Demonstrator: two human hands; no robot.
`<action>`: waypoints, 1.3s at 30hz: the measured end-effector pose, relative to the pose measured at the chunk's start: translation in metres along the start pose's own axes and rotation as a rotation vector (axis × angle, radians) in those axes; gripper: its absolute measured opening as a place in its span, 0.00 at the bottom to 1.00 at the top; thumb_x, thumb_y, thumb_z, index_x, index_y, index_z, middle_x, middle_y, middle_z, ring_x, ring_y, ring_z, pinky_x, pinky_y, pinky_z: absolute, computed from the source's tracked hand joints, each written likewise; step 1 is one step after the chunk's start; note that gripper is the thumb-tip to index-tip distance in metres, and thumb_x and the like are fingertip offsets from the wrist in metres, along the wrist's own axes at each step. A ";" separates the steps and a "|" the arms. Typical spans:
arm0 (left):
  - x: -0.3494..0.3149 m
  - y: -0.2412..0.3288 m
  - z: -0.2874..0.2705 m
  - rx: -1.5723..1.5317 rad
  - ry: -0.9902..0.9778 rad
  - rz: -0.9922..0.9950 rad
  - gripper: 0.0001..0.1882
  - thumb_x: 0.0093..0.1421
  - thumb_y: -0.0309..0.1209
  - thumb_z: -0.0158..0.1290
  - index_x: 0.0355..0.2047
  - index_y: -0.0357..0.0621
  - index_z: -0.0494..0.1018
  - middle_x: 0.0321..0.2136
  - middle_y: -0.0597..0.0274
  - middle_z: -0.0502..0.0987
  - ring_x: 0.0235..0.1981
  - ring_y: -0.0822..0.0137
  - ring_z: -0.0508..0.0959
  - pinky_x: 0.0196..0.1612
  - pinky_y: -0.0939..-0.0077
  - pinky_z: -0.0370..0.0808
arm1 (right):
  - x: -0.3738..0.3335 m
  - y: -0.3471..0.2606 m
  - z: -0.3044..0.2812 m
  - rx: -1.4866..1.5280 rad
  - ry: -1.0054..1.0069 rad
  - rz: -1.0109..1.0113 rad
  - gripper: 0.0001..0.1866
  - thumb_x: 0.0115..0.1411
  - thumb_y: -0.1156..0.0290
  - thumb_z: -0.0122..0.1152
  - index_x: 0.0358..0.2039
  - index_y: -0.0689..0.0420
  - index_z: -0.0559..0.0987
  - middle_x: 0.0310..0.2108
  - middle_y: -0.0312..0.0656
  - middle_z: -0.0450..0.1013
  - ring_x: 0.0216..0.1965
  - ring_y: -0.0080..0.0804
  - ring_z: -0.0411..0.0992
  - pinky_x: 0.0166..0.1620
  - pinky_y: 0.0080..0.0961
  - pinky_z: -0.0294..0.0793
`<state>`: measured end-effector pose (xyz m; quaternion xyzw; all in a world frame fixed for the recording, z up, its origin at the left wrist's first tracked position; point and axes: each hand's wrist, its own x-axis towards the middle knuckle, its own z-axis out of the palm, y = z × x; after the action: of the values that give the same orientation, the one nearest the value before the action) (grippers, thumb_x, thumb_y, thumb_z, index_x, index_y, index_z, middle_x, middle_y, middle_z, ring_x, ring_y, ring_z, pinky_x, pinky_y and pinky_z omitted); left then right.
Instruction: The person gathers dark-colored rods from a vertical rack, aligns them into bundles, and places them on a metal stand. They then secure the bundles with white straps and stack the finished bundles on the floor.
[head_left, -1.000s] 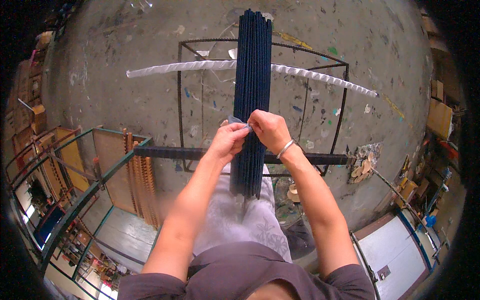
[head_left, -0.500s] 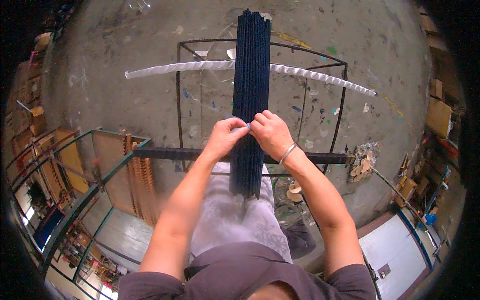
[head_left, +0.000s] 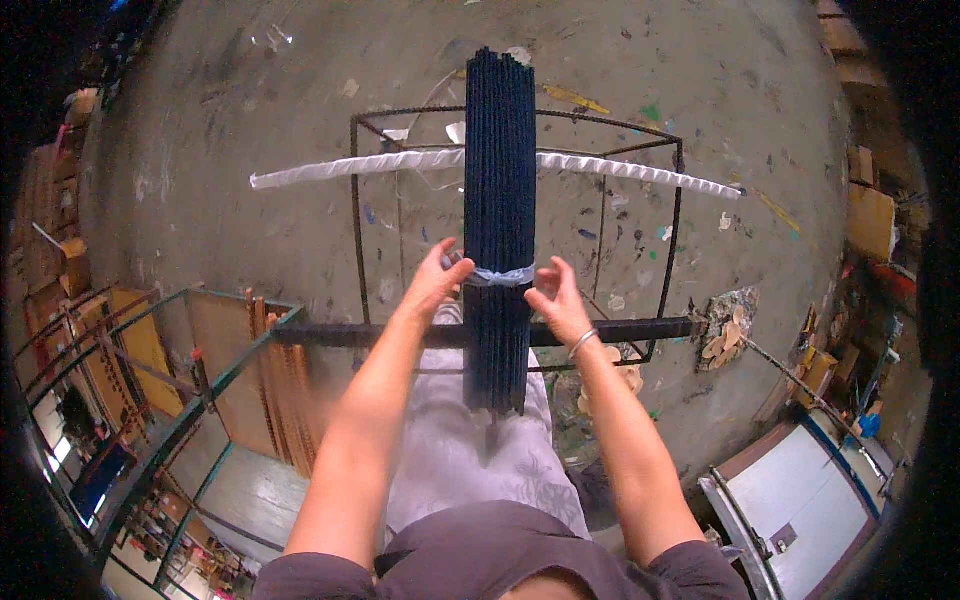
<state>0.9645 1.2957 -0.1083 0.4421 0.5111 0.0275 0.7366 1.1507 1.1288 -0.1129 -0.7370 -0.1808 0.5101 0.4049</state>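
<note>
A long bundle of thin dark rods [head_left: 500, 180] lies lengthwise before me, its near end over my lap. Around it, below the middle, runs a pale translucent strip [head_left: 500, 278], knotted at the front. My left hand [head_left: 432, 283] is at the bundle's left edge, thumb and fingers apart, the thumb tip close to the strip. On the other side, my right hand [head_left: 562, 305] is open with curved, parted fingers beside the bundle. It wears a metal bangle. Neither hand holds anything that I can see.
Under the bundle, a white-wrapped bar [head_left: 640, 175] and a dark beam [head_left: 380, 335] cross a thin metal frame [head_left: 680, 230]. Green-edged racks [head_left: 290, 305] with wooden strips stand at left. Pale wooden pieces [head_left: 735, 335] lie at the beam's right end. A white panel [head_left: 800, 490] is at lower right.
Both hands have let go of the strip's knot and moved apart to the bundle's two sides. The strip now shows in full around the rods. The whole view has shifted slightly.
</note>
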 end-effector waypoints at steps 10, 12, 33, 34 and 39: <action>-0.011 0.022 0.020 -0.643 -0.386 -0.088 0.34 0.44 0.41 0.66 0.49 0.43 0.67 0.43 0.60 0.74 0.43 0.64 0.74 0.49 0.66 0.70 | -0.047 -0.090 0.050 -0.148 0.011 0.004 0.41 0.51 0.54 0.64 0.58 0.61 0.55 0.47 0.54 0.69 0.50 0.43 0.68 0.53 0.32 0.64; -0.023 0.025 0.021 -0.665 -0.413 -0.101 0.34 0.45 0.42 0.64 0.50 0.43 0.67 0.44 0.58 0.74 0.44 0.62 0.75 0.49 0.65 0.71 | -0.065 -0.108 0.041 -0.217 0.006 -0.046 0.41 0.53 0.58 0.63 0.60 0.60 0.52 0.50 0.54 0.66 0.53 0.44 0.65 0.55 0.32 0.63; -0.204 0.080 0.055 -0.790 -0.635 0.149 0.42 0.52 0.64 0.44 0.55 0.43 0.62 0.50 0.50 0.70 0.50 0.53 0.71 0.55 0.56 0.66 | -0.392 -0.079 0.039 1.543 0.330 0.124 0.39 0.58 0.35 0.37 0.54 0.59 0.64 0.50 0.50 0.68 0.49 0.41 0.68 0.52 0.38 0.68; -0.221 0.084 0.059 -0.826 -0.787 0.204 0.42 0.51 0.59 0.50 0.56 0.40 0.59 0.52 0.48 0.68 0.52 0.54 0.69 0.55 0.58 0.66 | -0.398 -0.086 0.041 1.578 0.354 0.101 0.39 0.59 0.36 0.36 0.53 0.60 0.65 0.49 0.50 0.68 0.50 0.41 0.68 0.53 0.37 0.68; -0.310 0.076 0.106 -0.777 -1.092 0.309 0.41 0.54 0.53 0.52 0.59 0.38 0.55 0.53 0.48 0.67 0.54 0.55 0.68 0.56 0.57 0.66 | -0.470 -0.050 0.045 1.500 0.319 -0.124 0.41 0.58 0.33 0.31 0.57 0.57 0.61 0.54 0.51 0.64 0.55 0.41 0.63 0.57 0.39 0.63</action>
<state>0.9304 1.1233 0.1777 0.1641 -0.0492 0.0868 0.9814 0.9227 0.8578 0.2039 -0.3183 0.2334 0.3599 0.8454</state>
